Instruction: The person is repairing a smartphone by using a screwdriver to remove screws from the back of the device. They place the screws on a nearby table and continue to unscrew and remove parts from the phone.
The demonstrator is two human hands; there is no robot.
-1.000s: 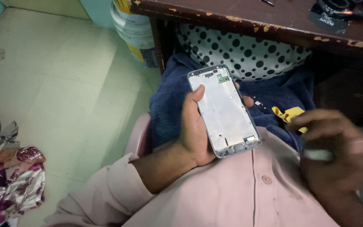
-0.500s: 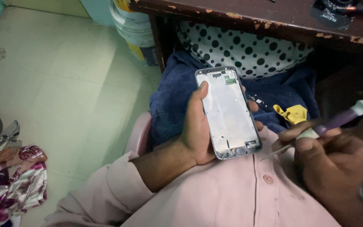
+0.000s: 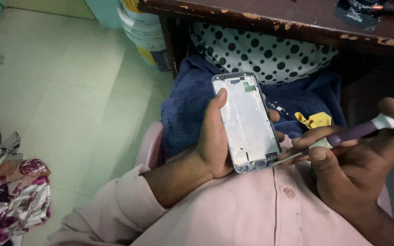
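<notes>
Left hand (image 3: 215, 141) fingers wrapped around a stripped phone frame (image 3: 248, 120), thumb (image 3: 218, 102) pressed along its left edge, other fingertips just peeking out past the right edge. The frame is held upright-ish over the lap, silver inner plate facing up, small green board piece at its far end, dark port parts at the near end. Right hand (image 3: 356, 159) fingers pinched on a purple-handled screwdriver (image 3: 347, 134) with a white cap; its thin tip touches the frame's near right corner. Handle tilts up to the right. Both hands sit above a pink buttoned shirt (image 3: 251, 214), sleeve rolled at the left forearm. Just beyond the frame: blue towel (image 3: 188, 105) on the lap, yellow scrap (image 3: 314, 120) on it, right of the phone. Farther: white cloth with black dots (image 3: 270, 52) under the worn brown counter (image 3: 270, 16) edge. Far left of that, a white bucket (image 3: 144, 32) on the pale tiled floor (image 3: 64, 86). Near left, crumpled floral fabric (image 3: 10, 196).
</notes>
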